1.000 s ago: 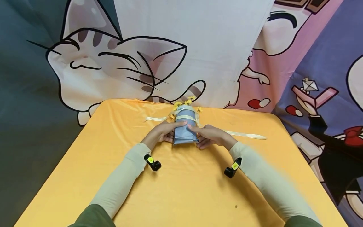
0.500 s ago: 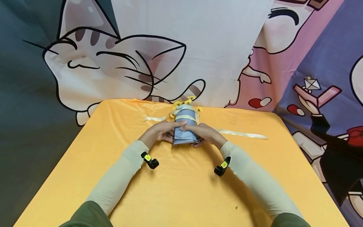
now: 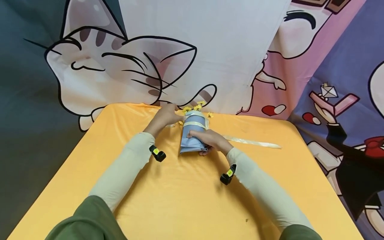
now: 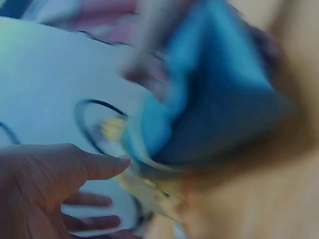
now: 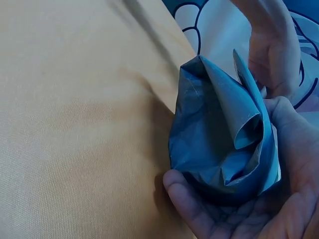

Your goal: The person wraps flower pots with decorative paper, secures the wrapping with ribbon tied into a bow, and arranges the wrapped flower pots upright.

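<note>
A small bouquet (image 3: pixel 189 140), yellow flowers (image 3: pixel 197 107) wrapped in blue paper, lies on the table with its flower end away from me. A pale cream ribbon (image 3: pixel 194 123) crosses the wrap near the flowers. My right hand (image 3: pixel 211 138) grips the lower wrap, thumb on top and fingers underneath; the right wrist view shows the paper's folded, hollow bottom (image 5: pixel 214 134) in that hand. To the left of the flower end is my left hand (image 3: pixel 165 117), beside the ribbon. In the blurred left wrist view its thumb and fingers (image 4: pixel 102 167) are extended and apart, with nothing visibly held.
A loose ribbon tail (image 3: pixel 258 143) stretches right across the yellow tablecloth (image 3: pixel 192 200). Only a short piece of the left tail (image 3: pixel 170 125) shows by my left hand. A cartoon-printed backdrop (image 3: pixel 234 50) rises behind the table.
My left hand has let go of the wrap and moved up and left towards the flower end. The right hand shifted left onto the wrap and keeps its grip; the bouquet's bottom tilted slightly left.
</note>
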### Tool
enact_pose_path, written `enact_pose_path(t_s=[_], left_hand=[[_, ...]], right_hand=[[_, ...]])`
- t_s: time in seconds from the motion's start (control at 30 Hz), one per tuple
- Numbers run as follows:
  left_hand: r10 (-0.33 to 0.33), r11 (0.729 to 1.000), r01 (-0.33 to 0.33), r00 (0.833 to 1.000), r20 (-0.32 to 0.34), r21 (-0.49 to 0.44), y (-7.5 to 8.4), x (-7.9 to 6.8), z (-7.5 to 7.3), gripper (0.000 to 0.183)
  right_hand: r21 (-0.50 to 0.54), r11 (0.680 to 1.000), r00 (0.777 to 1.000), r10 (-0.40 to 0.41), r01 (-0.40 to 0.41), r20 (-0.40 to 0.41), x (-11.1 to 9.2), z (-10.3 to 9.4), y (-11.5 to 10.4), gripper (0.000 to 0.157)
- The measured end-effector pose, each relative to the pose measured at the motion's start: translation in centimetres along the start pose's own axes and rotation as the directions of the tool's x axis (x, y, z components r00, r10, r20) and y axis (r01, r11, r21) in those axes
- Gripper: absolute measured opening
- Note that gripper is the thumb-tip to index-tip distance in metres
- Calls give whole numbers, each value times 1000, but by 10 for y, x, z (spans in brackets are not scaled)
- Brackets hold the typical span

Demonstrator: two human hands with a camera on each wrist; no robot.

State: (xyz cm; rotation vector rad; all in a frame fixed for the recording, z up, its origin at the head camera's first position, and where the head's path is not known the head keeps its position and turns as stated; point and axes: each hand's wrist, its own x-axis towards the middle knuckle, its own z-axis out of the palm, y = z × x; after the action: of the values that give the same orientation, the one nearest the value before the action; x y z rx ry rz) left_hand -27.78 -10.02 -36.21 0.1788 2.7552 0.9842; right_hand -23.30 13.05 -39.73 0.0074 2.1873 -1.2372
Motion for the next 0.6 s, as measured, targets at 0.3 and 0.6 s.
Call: enact_pose_path(t_s=[0.3, 0.6], left_hand=[[266, 955, -282, 952, -149, -96, -17, 6, 4, 18], [206, 923, -230, 972, -109, -308, -58, -17, -27, 22]], right_hand=[[6, 1000, 999, 13, -13, 30, -2, -2, 2, 60], [-6, 1000, 999, 8, -7, 40, 0, -3, -3, 54]])
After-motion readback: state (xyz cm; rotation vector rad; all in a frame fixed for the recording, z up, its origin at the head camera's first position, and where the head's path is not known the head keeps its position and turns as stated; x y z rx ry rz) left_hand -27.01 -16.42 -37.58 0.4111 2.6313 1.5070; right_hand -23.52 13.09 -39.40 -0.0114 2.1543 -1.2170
